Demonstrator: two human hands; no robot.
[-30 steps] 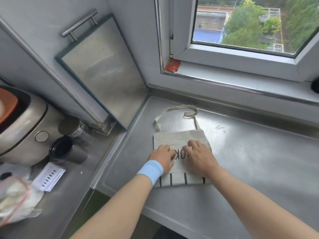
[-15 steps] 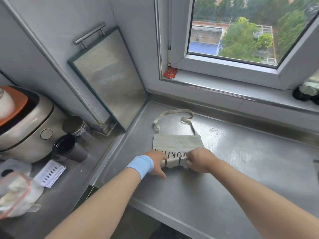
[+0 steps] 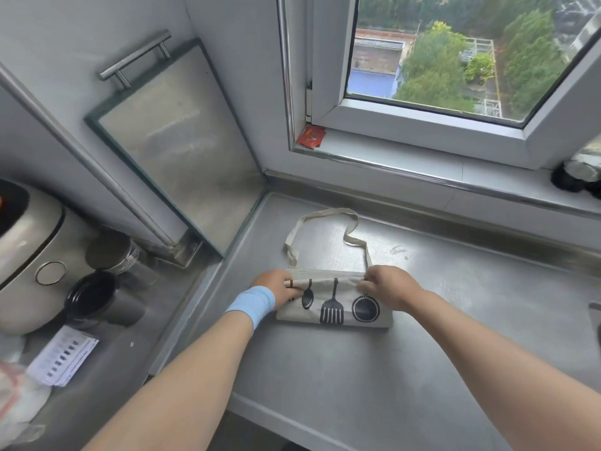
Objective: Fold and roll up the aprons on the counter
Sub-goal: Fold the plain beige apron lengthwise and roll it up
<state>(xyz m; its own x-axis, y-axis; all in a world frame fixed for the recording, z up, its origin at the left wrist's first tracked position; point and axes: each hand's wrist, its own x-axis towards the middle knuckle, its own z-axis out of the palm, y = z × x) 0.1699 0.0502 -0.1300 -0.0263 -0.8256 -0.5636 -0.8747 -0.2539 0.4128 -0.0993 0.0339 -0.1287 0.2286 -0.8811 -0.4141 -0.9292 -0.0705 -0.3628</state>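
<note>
Left hand (image 3: 278,288) and right hand (image 3: 390,288) each pinch apron (image 3: 335,315) fold; strap (image 3: 325,212) loops beyond both grips on worktop (image 3: 471,320).

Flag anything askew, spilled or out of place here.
Nothing is spilled or damaged. Two small oddities: the neck strap of the apron lies loose and twisted beyond the fold, and a small red packet sits wedged in the corner of the windowsill.
</note>
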